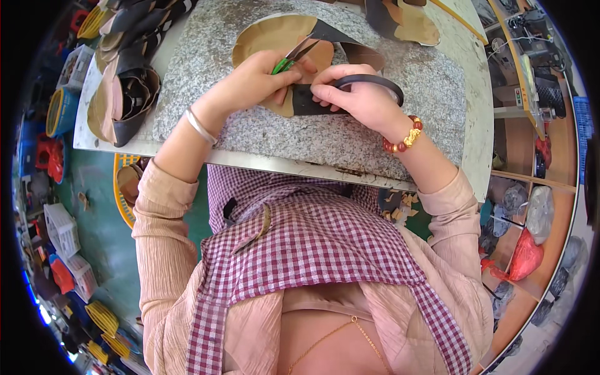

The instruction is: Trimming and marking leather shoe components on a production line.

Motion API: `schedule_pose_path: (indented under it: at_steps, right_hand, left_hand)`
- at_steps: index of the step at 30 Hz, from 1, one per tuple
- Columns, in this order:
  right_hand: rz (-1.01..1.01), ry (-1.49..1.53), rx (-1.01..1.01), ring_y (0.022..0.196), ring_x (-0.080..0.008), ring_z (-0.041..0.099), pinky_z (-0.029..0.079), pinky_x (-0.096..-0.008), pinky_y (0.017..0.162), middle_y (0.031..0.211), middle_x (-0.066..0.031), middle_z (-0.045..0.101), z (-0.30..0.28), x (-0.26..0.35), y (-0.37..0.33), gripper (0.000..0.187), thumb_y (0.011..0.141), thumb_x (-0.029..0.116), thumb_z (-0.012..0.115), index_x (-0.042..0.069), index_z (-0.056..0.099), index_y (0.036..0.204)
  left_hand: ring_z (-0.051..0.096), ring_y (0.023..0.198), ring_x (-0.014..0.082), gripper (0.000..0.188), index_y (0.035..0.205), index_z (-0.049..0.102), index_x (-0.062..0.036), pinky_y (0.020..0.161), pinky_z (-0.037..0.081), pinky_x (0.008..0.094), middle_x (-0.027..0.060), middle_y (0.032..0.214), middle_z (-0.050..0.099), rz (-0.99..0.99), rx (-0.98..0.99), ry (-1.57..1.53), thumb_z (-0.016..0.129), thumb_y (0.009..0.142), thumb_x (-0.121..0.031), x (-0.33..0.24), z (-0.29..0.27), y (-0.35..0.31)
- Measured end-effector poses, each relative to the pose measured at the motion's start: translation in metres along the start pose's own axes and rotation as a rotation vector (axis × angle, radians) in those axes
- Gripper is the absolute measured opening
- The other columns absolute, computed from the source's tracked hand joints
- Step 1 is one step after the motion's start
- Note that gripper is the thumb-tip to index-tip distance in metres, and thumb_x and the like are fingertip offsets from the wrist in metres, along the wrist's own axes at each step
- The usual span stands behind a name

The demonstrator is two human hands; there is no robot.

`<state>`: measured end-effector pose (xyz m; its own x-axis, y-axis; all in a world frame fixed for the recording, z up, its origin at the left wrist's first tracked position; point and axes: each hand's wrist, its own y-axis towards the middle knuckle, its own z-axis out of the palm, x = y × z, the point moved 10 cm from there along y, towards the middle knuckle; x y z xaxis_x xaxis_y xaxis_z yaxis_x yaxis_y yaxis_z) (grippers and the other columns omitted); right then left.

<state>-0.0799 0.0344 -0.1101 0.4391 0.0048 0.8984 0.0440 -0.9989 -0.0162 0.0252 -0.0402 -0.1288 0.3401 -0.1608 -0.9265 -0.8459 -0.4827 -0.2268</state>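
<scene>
On the speckled stone slab (250, 140) lies a curved shoe upper (269, 36), tan on its lining side with black strips. My left hand (265, 78) is closed around small green-handled snips (289, 60), whose pointed metal blades stick up to the right. Its lower fingers touch the upper's near edge. My right hand (362, 100) grips a roll of black tape (389, 84), seen as a dark ring over the knuckles. The fingertips of that hand press at the black strip (306, 105) of the upper. Whether tape is stuck there, I cannot tell.
A pile of black and tan shoe uppers (134, 94) covers the table's left end. More pieces (412, 25) lie at the far right. An orange basket (123, 187) stands below the left edge; wooden shelves (522, 150) with bagged goods are on the right.
</scene>
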Motion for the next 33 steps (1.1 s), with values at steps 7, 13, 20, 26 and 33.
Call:
schedule_pose_path:
  at_steps: [7,13,20,26,33]
  right_hand:
    - [0.057,0.016,-0.114,0.069,-0.0118,0.064,0.053,-0.0224,0.066,0.083,-0.0078,0.073,-0.006,-0.007,-0.004,0.019,0.092,0.014,0.067,-0.004,0.072,0.097]
    - [0.021,-0.006,-0.208,0.063,-0.0141,0.062,0.05,-0.0259,0.061,0.078,-0.0051,0.073,-0.009,-0.013,-0.006,0.018,0.087,0.015,0.068,-0.001,0.074,0.091]
    - [-0.071,-0.175,-0.29,0.059,-0.0152,0.06,0.047,-0.0276,0.058,0.075,-0.0044,0.072,-0.012,0.009,-0.014,0.016,0.084,0.017,0.07,0.002,0.073,0.086]
    - [-0.312,-0.577,-0.396,0.061,-0.0118,0.06,0.045,-0.0237,0.057,0.075,-0.003,0.071,-0.024,0.053,-0.037,0.009,0.086,0.011,0.07,0.003,0.073,0.089]
    - [-0.177,-0.409,-0.407,0.057,-0.0193,0.057,0.045,-0.0306,0.056,0.071,-0.0035,0.068,-0.044,0.03,-0.052,0.006,0.083,0.011,0.069,0.005,0.069,0.083]
  left_hand:
    - [0.052,0.05,0.0055,0.02,0.115,0.067,-0.0072,0.042,0.035,0.0181,0.0016,0.067,0.061,0.111,-0.014,-0.141,0.058,0.099,-0.014,-0.001,0.003,0.002]
    - [0.054,0.052,0.0056,0.02,0.115,0.066,-0.0069,0.043,0.036,0.0176,0.0016,0.069,0.062,0.086,-0.01,-0.166,0.06,0.097,-0.012,0.003,0.002,0.004]
    - [0.054,0.053,0.0058,0.021,0.115,0.067,-0.0066,0.046,0.039,0.0169,0.0014,0.07,0.063,0.129,-0.016,-0.156,0.064,0.094,-0.009,0.003,0.008,0.005]
    - [0.053,0.054,0.0049,0.019,0.111,0.071,-0.0052,0.048,0.042,0.0169,0.0005,0.071,0.063,0.14,-0.044,-0.13,0.066,0.092,-0.008,0.001,0.006,0.0]
    - [0.052,0.058,0.0049,0.019,0.109,0.074,-0.0026,0.05,0.043,0.0176,0.0011,0.078,0.066,0.005,0.059,-0.039,0.066,0.092,-0.007,0.003,0.015,0.002]
